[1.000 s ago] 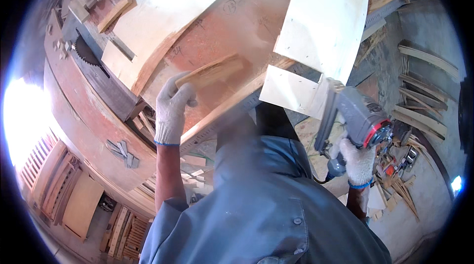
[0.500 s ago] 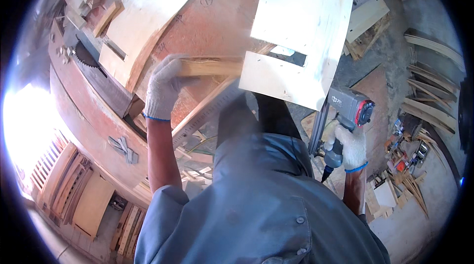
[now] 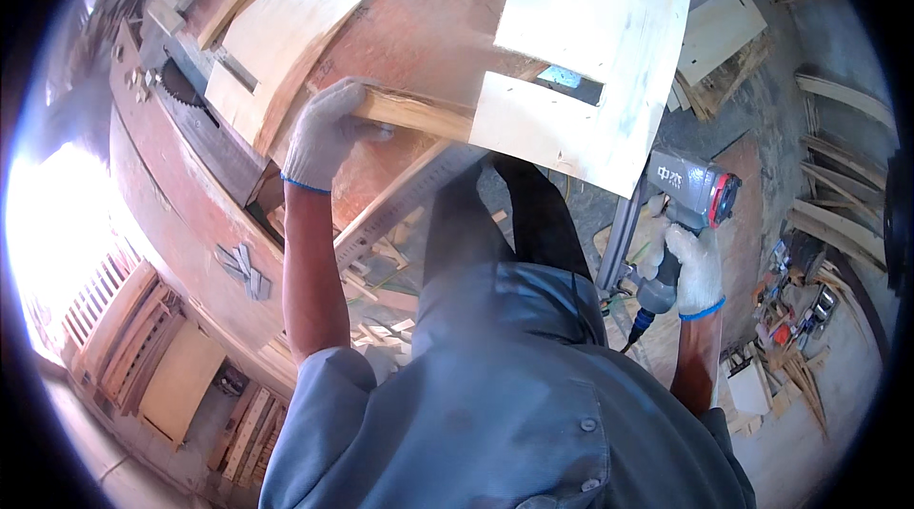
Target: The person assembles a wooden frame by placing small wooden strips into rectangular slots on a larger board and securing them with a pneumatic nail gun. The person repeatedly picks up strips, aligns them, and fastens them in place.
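Observation:
My left hand (image 3: 328,133), in a white knit glove, is closed around the left end of a wooden strip (image 3: 419,115). The strip's right end meets the near left corner of a pale, thin, curved panel (image 3: 543,133), which has a rectangular slot near its front. In my gloved right hand (image 3: 697,271) is a grey nail gun (image 3: 681,187) with a red-ringed end, gripped by its handle. Its dark rail lies close to the panel's near right corner; whether they touch, I cannot tell. The nose is hidden.
Beneath the panel stands a reddish-brown workbench (image 3: 419,33) with a metal-edged front. A second pale panel (image 3: 314,14) lies on its left, near a toothed saw blade (image 3: 178,82). Curved wooden pieces (image 3: 843,180) stand at right. Wood offcuts (image 3: 800,371) and tools litter the floor.
The whole view has shifted slightly. The strip's right end sits a little lower, so the strip slopes more. My right hand and the nail gun have moved a little to the right.

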Demonstrator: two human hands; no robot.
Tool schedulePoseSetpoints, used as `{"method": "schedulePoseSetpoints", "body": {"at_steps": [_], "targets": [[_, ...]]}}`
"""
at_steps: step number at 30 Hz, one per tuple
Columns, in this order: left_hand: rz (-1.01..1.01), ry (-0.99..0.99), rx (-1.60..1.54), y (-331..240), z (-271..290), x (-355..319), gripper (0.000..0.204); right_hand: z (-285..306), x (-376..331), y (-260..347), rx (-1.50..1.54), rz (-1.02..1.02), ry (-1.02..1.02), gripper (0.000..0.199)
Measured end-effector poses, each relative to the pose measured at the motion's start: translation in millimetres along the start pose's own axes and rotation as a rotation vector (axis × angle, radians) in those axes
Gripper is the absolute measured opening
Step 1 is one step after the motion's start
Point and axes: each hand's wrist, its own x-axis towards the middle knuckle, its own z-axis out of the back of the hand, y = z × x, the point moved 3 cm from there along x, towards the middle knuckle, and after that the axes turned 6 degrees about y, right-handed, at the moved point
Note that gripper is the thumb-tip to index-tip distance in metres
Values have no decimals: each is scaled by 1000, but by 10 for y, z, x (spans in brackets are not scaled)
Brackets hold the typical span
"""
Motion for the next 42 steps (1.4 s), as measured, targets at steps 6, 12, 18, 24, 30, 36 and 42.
{"method": "schedulePoseSetpoints", "body": {"at_steps": [6,12,18,24,30,36,42], "targets": [[34,71,-76,28,143,154,37,-118,-33,-108,37,50,-11,37],[-203,67,151,34,88,178,30,-309,-65,-168,-7,90,-31,38],[-509,243,920,66,-223,249,43,-363,-94,-183,-86,120,-80,40],[-296,209,580,171,-557,233,45,-498,-118,-156,-63,138,-61,37],[-146,259,93,194,-795,-15,66,-609,-175,-118,-52,91,-102,35],[-192,172,96,256,-748,-139,85,-561,-181,-173,-90,81,-98,33],[-186,148,141,271,-855,-172,79,-589,-152,-211,-125,110,-87,38]]}}
